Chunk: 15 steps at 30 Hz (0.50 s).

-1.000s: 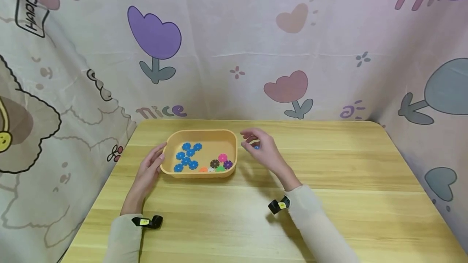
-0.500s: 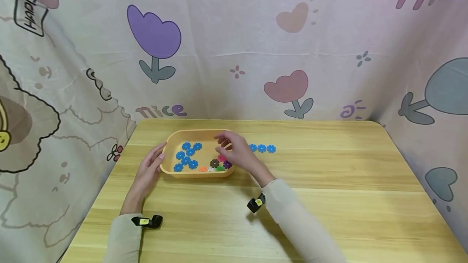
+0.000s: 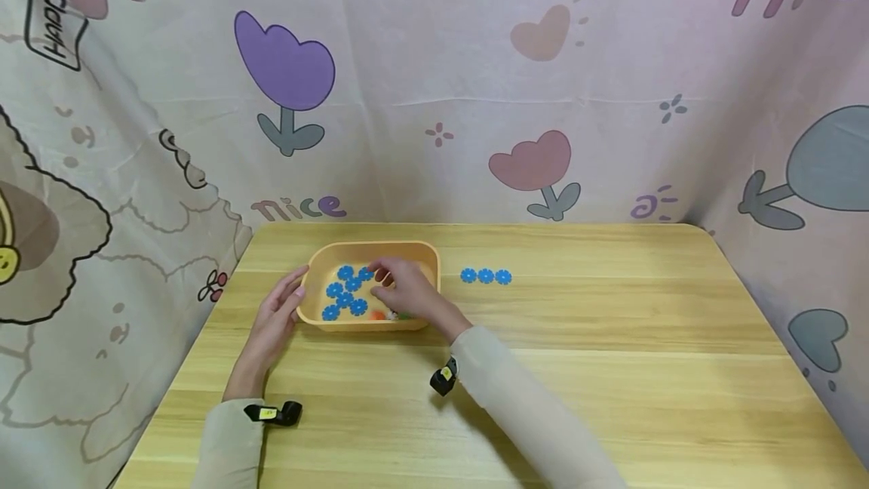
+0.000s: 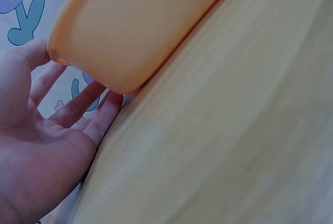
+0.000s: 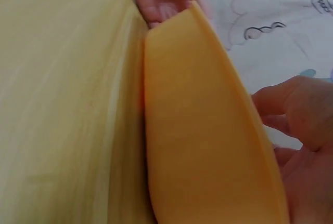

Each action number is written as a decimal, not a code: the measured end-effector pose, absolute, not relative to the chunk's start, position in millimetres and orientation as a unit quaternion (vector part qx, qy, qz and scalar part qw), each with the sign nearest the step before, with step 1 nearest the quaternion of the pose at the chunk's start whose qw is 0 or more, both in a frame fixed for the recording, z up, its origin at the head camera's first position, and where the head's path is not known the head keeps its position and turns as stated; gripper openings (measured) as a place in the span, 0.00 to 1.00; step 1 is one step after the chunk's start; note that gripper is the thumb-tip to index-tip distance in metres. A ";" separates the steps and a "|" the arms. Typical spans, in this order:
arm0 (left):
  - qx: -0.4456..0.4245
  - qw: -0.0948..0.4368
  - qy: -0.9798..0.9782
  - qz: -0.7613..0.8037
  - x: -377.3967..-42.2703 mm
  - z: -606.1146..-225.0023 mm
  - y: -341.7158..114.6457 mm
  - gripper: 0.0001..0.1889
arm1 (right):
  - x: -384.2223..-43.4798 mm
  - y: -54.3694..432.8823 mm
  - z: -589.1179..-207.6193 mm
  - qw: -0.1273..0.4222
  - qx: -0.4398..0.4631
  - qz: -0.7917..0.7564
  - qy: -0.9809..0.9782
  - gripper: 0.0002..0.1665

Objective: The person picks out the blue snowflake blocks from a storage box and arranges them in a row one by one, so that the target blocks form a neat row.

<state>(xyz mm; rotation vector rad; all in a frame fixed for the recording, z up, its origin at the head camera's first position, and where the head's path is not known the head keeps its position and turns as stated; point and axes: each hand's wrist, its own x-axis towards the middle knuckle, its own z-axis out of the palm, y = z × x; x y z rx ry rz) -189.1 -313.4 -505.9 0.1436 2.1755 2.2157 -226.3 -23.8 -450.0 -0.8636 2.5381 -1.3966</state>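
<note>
A yellow-orange plastic tray (image 3: 370,325) sits on the table and holds several blue notched plastic discs (image 3: 345,298) on its left side. My left hand (image 3: 273,315) rests against the tray's left end, and in the left wrist view its fingers (image 4: 78,104) lie fairly straight along the outer wall. Over the tray's right half hovers my right hand (image 3: 410,293), fingers loosely bent, with nothing visible between them. It covers part of the tray floor; an orange disc (image 3: 377,315) shows just below it. To the tray's right, three blue discs (image 3: 486,276) lie in a row on the table.
The wooden table (image 3: 611,398) reaches back to a printed cloth backdrop (image 3: 407,59), which also hangs at both sides. A black wrist camera (image 3: 274,413) is on the left sleeve, another camera (image 3: 444,377) on the right.
My right hand has moved left from beside the discs on the table to over the inside of the tray. The row of three blue discs is now uncovered. My left hand stays put.
</note>
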 end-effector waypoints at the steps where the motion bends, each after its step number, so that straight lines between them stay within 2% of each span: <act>1: 0.046 0.016 0.700 0.713 -189.1 -506.0 -313.9 0.29 | -227.0 -27.1 -451.0 0.067 -0.284 -0.459 0.839 0.18; 7: 0.040 0.015 0.703 0.710 -188.5 -505.0 -314.4 0.29 | -233.6 -42.3 -458.9 0.107 -0.285 -0.420 0.855 0.18; 15: 0.033 0.017 0.703 0.710 -188.8 -505.2 -312.2 0.29 | -238.4 -56.2 -469.3 0.102 -0.316 -0.327 0.885 0.16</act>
